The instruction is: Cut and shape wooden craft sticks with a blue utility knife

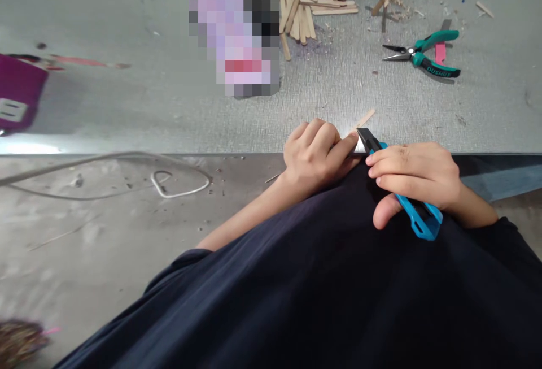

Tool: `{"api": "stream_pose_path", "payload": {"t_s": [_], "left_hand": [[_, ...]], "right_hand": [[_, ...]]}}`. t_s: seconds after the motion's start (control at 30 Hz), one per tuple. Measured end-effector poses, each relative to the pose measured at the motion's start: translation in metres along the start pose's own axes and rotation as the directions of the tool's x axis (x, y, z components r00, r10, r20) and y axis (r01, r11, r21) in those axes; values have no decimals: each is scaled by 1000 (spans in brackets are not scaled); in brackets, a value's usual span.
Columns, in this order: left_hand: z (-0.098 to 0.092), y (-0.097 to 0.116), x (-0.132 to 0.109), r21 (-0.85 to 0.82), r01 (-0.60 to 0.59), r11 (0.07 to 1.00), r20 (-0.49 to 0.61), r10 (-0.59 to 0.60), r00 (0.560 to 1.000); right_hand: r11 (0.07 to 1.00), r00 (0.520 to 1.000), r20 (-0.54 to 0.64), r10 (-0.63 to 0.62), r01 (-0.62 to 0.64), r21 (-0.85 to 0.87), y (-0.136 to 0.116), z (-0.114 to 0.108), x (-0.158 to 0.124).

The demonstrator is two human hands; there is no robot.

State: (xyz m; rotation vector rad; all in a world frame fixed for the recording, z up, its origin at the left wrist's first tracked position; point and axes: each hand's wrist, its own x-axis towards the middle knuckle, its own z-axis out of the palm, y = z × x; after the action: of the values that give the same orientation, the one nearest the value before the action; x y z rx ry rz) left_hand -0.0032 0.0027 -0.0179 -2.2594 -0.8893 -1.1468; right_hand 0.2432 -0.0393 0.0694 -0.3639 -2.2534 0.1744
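The wooden stick (368, 116) lies near the worktop (203, 114) edge, long axis slanting forward and right from the left hand (317, 147), the nearer hand, whose bunched fingers pinch it. The right hand (417, 172) wraps its fingers around the blue cutter (427, 223); the blade (365, 134) points at the stick.

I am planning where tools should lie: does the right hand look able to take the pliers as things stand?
Probably not directly: the right hand holds the blue cutter, although nothing seems to stand between that hand and the pliers.
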Motion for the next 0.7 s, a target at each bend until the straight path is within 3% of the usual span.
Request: {"api": "stream_pose_path", "payload": {"t_s": [0.13, 0.27, 0.47, 0.7], "left_hand": [[1, -1, -4, -37, 35, 999, 58, -33, 998], [-1, 0, 0, -41, 26, 999, 65, -24, 998], [-2, 0, -3, -66, 101, 993, 170, -89, 981], [-1, 2, 2, -24, 38, 999, 70, -36, 997]], "right_hand": [[988, 987, 50, 156, -156, 2, -10, -8, 3], [981, 980, 68, 189, -185, -60, -14, -6, 1], [981, 978, -133, 163, -175, -86, -9, 9, -9], [968, 949, -239, 203, -231, -94, -7, 13, -6]]}}
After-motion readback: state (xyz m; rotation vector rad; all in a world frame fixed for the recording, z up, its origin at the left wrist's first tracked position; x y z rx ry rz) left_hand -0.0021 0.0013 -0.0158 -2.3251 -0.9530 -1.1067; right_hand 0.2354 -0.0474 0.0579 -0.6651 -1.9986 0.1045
